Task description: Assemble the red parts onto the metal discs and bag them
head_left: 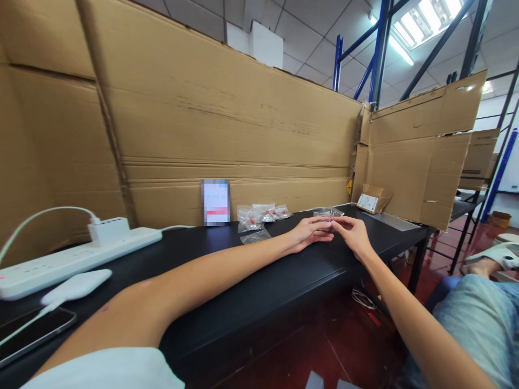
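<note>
Above the black table point(259, 286), my left hand point(310, 233) and my right hand point(352, 233) meet at their fingertips. A tiny item is pinched between them, too small to name. The left fingers are drawn together and stretched toward the right; the right thumb and forefinger press together at the same spot. Just behind the hands lies a clear plastic bag point(320, 211). To their left sit several small clear bags point(265, 214) with red and silvery bits inside. A flat clear bag point(255, 236) rests in front of those.
A blurred-out screen point(215, 202) leans on the cardboard wall point(235, 124). At left are a white power strip point(77, 259), a white charging pad point(77, 285) and a phone point(36, 332). A brown package point(373, 199) stands back right. Another person's leg point(478, 313) is at far right.
</note>
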`<state>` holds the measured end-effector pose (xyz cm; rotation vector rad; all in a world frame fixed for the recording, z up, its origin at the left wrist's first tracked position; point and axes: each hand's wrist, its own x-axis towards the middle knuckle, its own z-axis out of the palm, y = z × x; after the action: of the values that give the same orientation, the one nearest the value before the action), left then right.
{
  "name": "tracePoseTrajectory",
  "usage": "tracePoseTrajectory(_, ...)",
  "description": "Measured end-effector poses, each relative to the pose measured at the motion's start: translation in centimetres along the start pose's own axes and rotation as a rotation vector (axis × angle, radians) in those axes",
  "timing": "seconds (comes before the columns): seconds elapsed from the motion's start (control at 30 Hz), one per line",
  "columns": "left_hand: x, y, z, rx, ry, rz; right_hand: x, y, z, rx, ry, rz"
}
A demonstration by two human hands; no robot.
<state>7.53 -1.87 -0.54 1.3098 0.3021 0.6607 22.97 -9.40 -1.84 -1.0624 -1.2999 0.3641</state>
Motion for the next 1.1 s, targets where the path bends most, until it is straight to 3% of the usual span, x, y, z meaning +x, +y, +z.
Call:
tracePoseTrajectory(0.33, -0.1, 0.4, 0.7, 0.010, 0.095, -0.030, -0.1, 0.1, 0.2, 0.152, -0.109, 0.220)
tracePoseTrajectory(0.53, -0.5, 0.6, 1.0, 0.045, 0.077, -0.030, -0.3, -0.1, -0.4, 0.296, -0.059, 0.320)
tracePoseTrajectory(0.9, -0.7, 0.6, 0.9, 0.094, -0.007, -0.014, -0.7, -1.5, -1.5, 0.510, -0.400, 0.425)
tracePoseTrajectory(1.0, -0.5, 0.5, 0.7, 0.090, -0.024, -0.015, -0.5, -1.2, -0.9, 0.374, -0.270, 0.430)
tracePoseTrajectory(1.1, -0.3, 0.4, 0.5, 0.093, -0.034, -0.019, -0.3, -0.6, -0.4, -0.053, -0.049, 0.289)
